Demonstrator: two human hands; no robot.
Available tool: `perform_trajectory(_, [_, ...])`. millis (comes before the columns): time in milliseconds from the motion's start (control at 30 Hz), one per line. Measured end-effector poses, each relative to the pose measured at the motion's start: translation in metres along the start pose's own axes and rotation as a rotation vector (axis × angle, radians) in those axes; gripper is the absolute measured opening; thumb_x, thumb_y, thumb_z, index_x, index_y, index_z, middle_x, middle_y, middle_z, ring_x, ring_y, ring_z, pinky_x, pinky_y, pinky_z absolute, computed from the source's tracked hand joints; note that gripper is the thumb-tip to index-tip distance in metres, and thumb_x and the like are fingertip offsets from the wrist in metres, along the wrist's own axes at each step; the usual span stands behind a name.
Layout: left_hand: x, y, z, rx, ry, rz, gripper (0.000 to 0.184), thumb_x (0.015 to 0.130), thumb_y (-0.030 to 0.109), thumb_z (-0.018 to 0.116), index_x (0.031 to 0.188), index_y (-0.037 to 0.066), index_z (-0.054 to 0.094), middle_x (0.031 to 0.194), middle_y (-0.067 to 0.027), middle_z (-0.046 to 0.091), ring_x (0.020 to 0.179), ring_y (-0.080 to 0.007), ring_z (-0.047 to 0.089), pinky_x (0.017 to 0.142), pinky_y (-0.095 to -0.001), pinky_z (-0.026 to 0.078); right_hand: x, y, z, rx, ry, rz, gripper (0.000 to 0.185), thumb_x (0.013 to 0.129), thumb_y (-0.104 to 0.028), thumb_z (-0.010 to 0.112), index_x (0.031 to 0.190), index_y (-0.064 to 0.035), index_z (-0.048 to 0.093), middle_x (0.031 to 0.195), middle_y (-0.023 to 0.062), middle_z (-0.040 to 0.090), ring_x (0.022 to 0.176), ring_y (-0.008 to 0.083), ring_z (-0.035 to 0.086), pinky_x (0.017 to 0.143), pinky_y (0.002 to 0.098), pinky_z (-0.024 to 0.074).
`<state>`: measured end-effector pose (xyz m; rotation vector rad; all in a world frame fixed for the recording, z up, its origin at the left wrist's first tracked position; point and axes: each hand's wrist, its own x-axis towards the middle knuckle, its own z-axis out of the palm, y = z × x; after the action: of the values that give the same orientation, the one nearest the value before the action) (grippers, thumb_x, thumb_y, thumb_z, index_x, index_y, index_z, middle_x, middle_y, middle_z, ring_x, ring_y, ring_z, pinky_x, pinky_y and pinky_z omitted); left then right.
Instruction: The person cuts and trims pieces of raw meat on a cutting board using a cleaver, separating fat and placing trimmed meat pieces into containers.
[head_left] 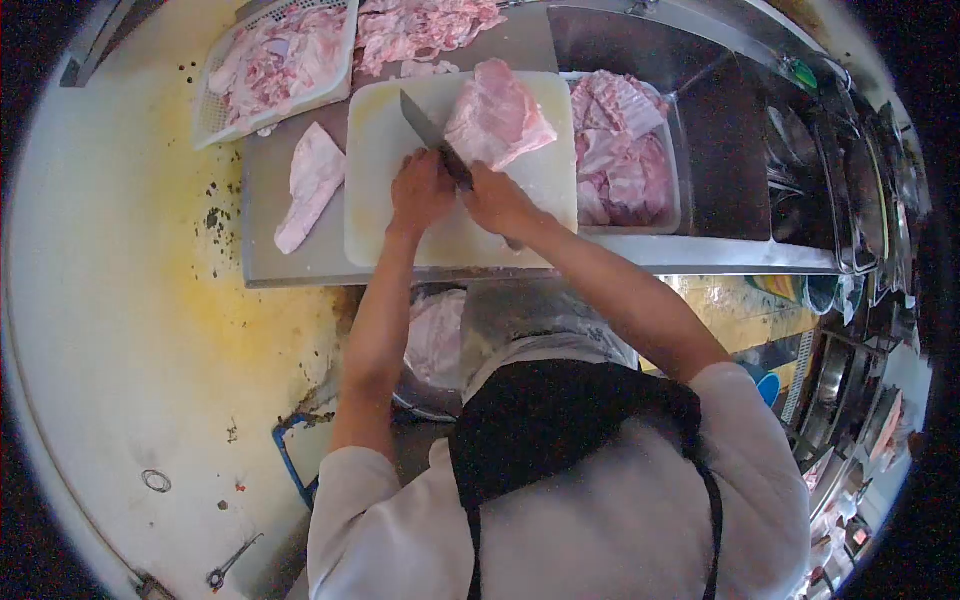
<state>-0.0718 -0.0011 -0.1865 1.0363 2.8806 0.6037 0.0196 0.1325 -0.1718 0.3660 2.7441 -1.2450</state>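
A knife (pixel 424 124) points up and left over the white cutting board (pixel 375 220). My right hand (pixel 498 203) is closed on the knife, and a small end piece shows below the wrist. Beside the blade, on its left, my left hand (pixel 422 188) has its fingers curled together; what they hold, if anything, is hidden. A thick piece of pale pink meat (pixel 497 115) lies on the board just above my right hand. Left of the board, a long strip of meat (pixel 311 185) rests on the metal counter (pixel 270 255).
A white perforated basket (pixel 212 125) of meat trimmings stands at the upper left, with more trimmings (pixel 425 30) beside it. Right of the board is a tub (pixel 672 205) of meat pieces. Below the counter edge, a container holds more meat (pixel 435 335).
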Motion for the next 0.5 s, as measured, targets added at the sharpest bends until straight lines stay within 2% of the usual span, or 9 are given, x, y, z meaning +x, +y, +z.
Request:
perform_trajectory(33, [0.001,-0.001,-0.004,-0.007,-0.010,0.013,0.019,0.079,0.017,0.058,0.096,0.008,0.058,0.092,-0.0152,0.062,0.088,-0.0398,0.061,0.075,-0.0520,0.051,0.013,-0.003,0.001,-0.003,0.011,-0.045,0.030,0.091,-0.018,0.054,0.106,0.0066,0.045,0.090,0.0306,0.063,0.089,0.0496,0.061,0.077,0.0550,0.0471])
perform_trajectory(133, [-0.007,-0.016,-0.001,-0.122,-0.110,-0.008,0.026,0.087,0.029,0.058,0.102,0.009,0.064,0.097,-0.0190,0.064,0.091,-0.0407,0.061,0.079,-0.0513,0.049,0.005,-0.003,-0.001,-0.013,0.069,-0.086,0.030,0.092,-0.020,0.054,0.105,0.0059,0.045,0.091,0.0302,0.062,0.090,0.0482,0.061,0.077,0.0539,0.0473])
perform_trajectory(233, [-0.008,-0.027,-0.027,-0.164,-0.231,-0.120,0.013,0.079,0.014,0.058,0.088,0.005,0.061,0.082,-0.0124,0.064,0.073,-0.0288,0.062,0.067,-0.0386,0.050,-0.057,0.024,-0.022,0.094,-0.095,-0.039,0.030,0.094,-0.023,0.054,0.106,0.0028,0.046,0.092,0.0290,0.062,0.089,0.0470,0.062,0.076,0.0526,0.0473])
perform_trajectory(267, [-0.010,-0.034,-0.037,-0.290,-0.214,-0.146,0.011,0.080,0.014,0.059,0.087,0.005,0.061,0.080,-0.0104,0.063,0.072,-0.0256,0.061,0.065,-0.0363,0.049,-0.082,0.040,-0.026,0.135,-0.121,-0.064,0.030,0.094,-0.024,0.054,0.107,0.0018,0.046,0.092,0.0286,0.062,0.088,0.0468,0.062,0.075,0.0522,0.0474])
perform_trajectory(333, [-0.012,-0.050,-0.059,-0.545,-0.177,-0.201,0.008,0.080,0.012,0.059,0.084,0.005,0.061,0.076,-0.0064,0.061,0.069,-0.0194,0.059,0.062,-0.0318,0.046,-0.128,0.014,-0.087,0.115,-0.452,0.276,0.040,0.094,-0.024,0.051,0.121,0.0047,0.042,0.105,0.0314,0.059,0.103,0.0498,0.057,0.086,0.0565,0.0452])
perform_trajectory(400, [0.005,-0.057,-0.094,-0.730,-0.202,-0.375,0.004,0.081,0.009,0.057,0.082,0.006,0.060,0.074,-0.0015,0.057,0.069,-0.0133,0.056,0.059,-0.0284,0.044,-0.160,0.041,-0.099,0.033,-0.427,0.218,0.042,0.094,-0.027,0.054,0.122,0.0032,0.045,0.103,0.0289,0.061,0.102,0.0458,0.059,0.085,0.0522,0.0468])
perform_trajectory(433, [0.010,-0.053,-0.119,-0.798,-0.101,-0.435,0.007,0.083,0.007,0.054,0.082,0.006,0.061,0.074,-0.0023,0.057,0.066,-0.0132,0.056,0.059,-0.0271,0.044,-0.168,0.047,-0.109,0.084,-0.442,0.250,0.043,0.094,-0.029,0.055,0.122,0.0033,0.046,0.102,0.0281,0.061,0.101,0.0442,0.060,0.085,0.0507,0.0472])
perform_trajectory(467, [0.021,-0.044,-0.143,-1.130,0.039,-0.552,0.011,0.083,0.006,0.052,0.087,0.005,0.062,0.075,-0.0025,0.056,0.066,-0.0134,0.055,0.060,-0.0265,0.045,-0.173,0.048,-0.123,0.136,-0.451,0.279,0.044,0.094,-0.030,0.056,0.121,0.0034,0.047,0.102,0.0272,0.062,0.100,0.0425,0.061,0.086,0.0492,0.0477])
perform_trajectory(500, [0.036,-0.047,-0.176,-0.909,0.034,-0.461,0.011,0.086,0.007,0.053,0.091,0.003,0.062,0.076,-0.0044,0.057,0.071,-0.0143,0.056,0.063,-0.0274,0.047,-0.178,0.052,-0.133,0.188,-0.461,0.310,0.045,0.094,-0.032,0.057,0.120,0.0036,0.049,0.102,0.0264,0.062,0.099,0.0409,0.062,0.086,0.0477,0.0481])
